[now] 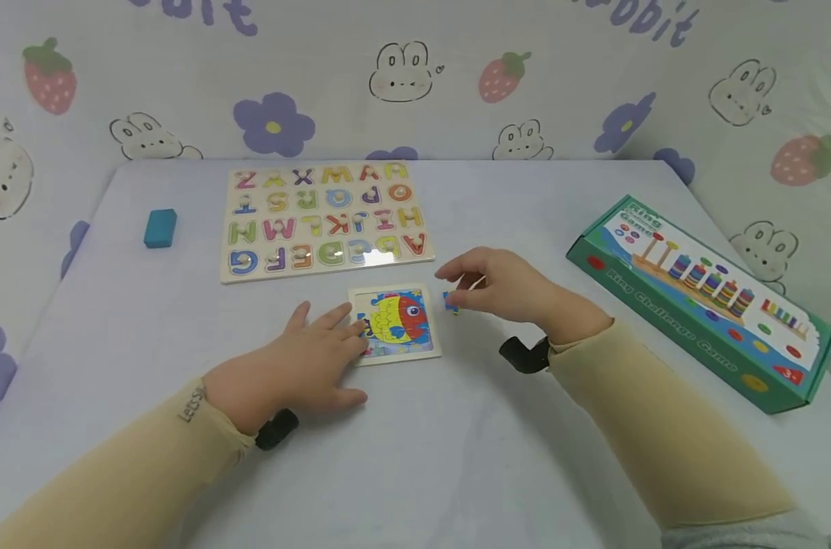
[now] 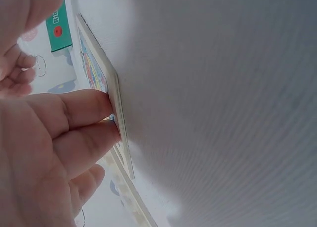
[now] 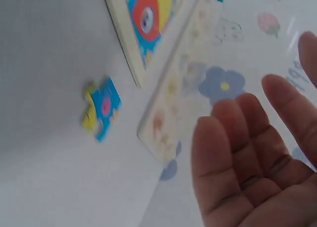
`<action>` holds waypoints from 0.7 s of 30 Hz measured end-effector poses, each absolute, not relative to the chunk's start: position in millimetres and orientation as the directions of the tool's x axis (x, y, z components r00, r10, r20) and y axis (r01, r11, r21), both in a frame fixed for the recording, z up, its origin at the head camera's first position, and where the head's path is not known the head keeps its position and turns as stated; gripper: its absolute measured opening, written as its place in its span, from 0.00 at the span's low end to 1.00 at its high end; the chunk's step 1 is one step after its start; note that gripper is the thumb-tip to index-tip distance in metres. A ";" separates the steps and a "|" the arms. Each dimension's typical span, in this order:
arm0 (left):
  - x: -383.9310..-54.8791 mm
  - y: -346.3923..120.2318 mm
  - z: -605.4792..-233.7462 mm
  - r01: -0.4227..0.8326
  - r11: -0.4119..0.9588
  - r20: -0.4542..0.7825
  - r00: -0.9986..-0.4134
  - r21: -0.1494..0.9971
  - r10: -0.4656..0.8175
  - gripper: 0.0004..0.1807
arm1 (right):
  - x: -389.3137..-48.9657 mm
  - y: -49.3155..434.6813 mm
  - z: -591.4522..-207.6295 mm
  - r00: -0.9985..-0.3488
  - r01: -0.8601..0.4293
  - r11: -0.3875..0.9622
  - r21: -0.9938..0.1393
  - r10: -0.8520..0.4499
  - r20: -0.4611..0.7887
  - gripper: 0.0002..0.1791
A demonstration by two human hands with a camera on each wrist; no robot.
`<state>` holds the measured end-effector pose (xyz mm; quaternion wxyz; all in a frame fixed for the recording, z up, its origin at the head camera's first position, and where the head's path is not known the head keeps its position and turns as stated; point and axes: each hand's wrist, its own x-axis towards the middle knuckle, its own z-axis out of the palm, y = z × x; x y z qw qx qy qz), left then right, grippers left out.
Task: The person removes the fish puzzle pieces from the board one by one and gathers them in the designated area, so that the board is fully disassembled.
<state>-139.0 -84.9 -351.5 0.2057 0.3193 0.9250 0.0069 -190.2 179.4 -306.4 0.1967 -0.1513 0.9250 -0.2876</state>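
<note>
A small wooden fish puzzle [image 1: 402, 360] with a red, yellow and blue picture lies flat on the table. My left hand [image 1: 299, 366] rests on its left border with spread fingers; the left wrist view shows two fingertips [image 2: 104, 103] touching the board's edge. Just right of the puzzle, a loose blue jigsaw piece [image 3: 106, 107] with yellow tabs and a pink spot lies on the tabletop. My right hand [image 1: 511, 293] hovers by that piece, its fingers loosely bent. In the right wrist view the fingers stand apart from the piece and hold nothing.
Behind the puzzle lies an alphabet peg board [image 1: 326, 221]. A teal block [image 1: 160, 229] sits at the far left. On the right stands a green Ring Challenge Game box [image 1: 704, 305]. A printed rabbit-and-strawberry cloth [image 1: 443, 114] hangs at the back.
</note>
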 end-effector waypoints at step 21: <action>-139.9 -90.6 -349.2 0.591 0.792 -0.366 -0.711 0.152 0.601 0.40 | -234.0 90.3 -331.9 -0.828 -0.282 0.914 -0.293 -0.386 -0.407 0.18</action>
